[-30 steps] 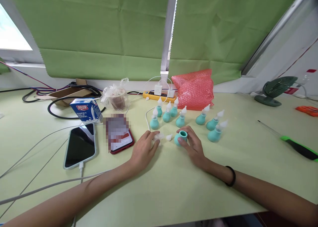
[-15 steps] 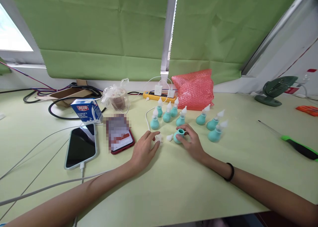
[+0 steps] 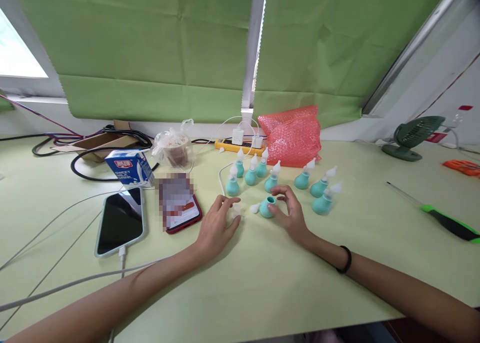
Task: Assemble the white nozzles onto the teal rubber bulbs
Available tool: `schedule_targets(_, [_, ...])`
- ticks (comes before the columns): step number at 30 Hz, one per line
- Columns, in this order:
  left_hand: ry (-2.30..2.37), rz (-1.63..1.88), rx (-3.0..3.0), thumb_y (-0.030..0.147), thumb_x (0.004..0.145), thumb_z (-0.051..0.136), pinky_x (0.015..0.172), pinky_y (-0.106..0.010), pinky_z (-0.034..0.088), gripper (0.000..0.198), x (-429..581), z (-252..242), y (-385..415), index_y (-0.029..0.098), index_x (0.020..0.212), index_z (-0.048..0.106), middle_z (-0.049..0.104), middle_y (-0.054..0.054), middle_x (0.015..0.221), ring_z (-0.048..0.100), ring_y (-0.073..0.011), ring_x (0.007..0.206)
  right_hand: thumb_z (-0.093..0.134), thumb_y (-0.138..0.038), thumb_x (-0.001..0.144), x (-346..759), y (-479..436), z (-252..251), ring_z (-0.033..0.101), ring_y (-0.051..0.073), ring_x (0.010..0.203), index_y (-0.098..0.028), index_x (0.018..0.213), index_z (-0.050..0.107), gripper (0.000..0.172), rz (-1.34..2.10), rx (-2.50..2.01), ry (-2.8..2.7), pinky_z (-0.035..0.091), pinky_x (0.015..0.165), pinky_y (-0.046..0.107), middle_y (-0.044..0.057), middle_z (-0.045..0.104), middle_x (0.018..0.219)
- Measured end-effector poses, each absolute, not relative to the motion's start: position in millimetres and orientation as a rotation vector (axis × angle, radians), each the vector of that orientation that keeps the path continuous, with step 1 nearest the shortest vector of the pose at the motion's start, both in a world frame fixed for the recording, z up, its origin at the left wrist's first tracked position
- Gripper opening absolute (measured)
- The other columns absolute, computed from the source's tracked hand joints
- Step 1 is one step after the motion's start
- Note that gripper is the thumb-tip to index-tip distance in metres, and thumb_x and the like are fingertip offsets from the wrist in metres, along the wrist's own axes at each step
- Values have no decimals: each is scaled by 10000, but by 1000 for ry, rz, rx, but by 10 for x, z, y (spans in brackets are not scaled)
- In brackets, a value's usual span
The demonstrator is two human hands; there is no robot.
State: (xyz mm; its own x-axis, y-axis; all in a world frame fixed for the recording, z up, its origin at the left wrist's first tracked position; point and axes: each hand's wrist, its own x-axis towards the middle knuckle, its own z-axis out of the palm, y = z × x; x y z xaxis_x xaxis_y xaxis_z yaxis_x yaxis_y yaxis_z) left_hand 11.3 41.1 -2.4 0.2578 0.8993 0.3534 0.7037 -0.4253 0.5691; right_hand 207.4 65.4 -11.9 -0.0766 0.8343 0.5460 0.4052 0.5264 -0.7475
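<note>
We had right hand (image 3: 294, 219) wide, thumb at mint bulb (image 3: 266, 209) — open-mouthed, upright on worktop (image 3: 262, 288), white tip (image 3: 254, 208) just beside. Our left hand (image 3: 215, 225) had fingers parted — clear piece (image 3: 237, 211) lay between thumb and index. Eight tipped bulbs (image 3: 271, 184) sat behind.

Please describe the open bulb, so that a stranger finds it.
On the table, go from the red bag to the right hand. Beside it stands the turquoise bulb. Unlike the other bulbs, topped with pale nozzles, it has an open mouth.

A pale green table (image 3: 262, 288) bears teal bulbs (image 3: 266, 210), two phones (image 3: 122, 220) and a screwdriver (image 3: 447, 222).
</note>
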Motion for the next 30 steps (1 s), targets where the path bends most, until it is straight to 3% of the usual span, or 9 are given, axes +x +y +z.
schedule_targets(6, [1435, 996, 2272, 174, 758, 420, 623, -286, 435, 260, 119, -5, 387, 202, 1013, 462, 444, -50, 936, 475, -158, 738, 487, -316, 754, 2176, 779, -68, 367, 227, 1066, -266, 1119, 381, 383, 188, -1057, -1648, 344, 868, 413, 68, 355, 1136])
schedule_targets(12, [1385, 1030, 2285, 149, 757, 404, 653, -292, 420, 256, 116, 4, 367, 198, 1006, 442, 435, -48, 921, 462, -161, 760, 381, -392, 826, 2266, 969, -109, 228, 245, 1176, -329, 1150, 449, 337, 180, -1237, -1798, 195, 977, 478, 7, 171, 1317])
schedule_targets(16, [1356, 1038, 2300, 148, 762, 396, 651, -291, 420, 244, 123, 22, 351, 193, 998, 438, 429, -52, 916, 461, -163, 764, 335, -417, 842, 2278, 1023, -159, 169, 244, 1211, -327, 1212, 386, 384, 326, -1264, -1922, 145, 992, 492, 24, 235, 1298])
schedule_targets(22, [1260, 1108, 2369, 184, 752, 438, 697, -305, 413, 233, 108, 52, 306, 179, 985, 450, 422, -68, 918, 457, -174, 813, 465, -378, 773, 2280, 983, -130, 296, 243, 1129, -253, 1221, 334, 483, 93, -1167, -1680, 265, 949, 462, 79, 312, 1155])
schedule_targets(25, [1175, 1197, 2416, 235, 740, 472, 692, -305, 409, 220, 91, 60, 288, 165, 949, 466, 439, -75, 892, 458, -181, 820, 504, -288, 739, 2263, 870, -81, 394, 241, 1032, -237, 1091, 393, 372, -123, -939, -1582, 360, 862, 443, 83, 360, 1043])
schedule_targets(30, [932, 1221, 2485, 351, 717, 478, 470, -222, 338, 209, 55, 25, 291, 155, 780, 451, 429, 17, 570, 401, -108, 489, 518, -133, 680, 2130, 535, -27, 503, 165, 746, -232, 815, 476, 173, -321, -358, -2112, 456, 610, 301, 45, 454, 897])
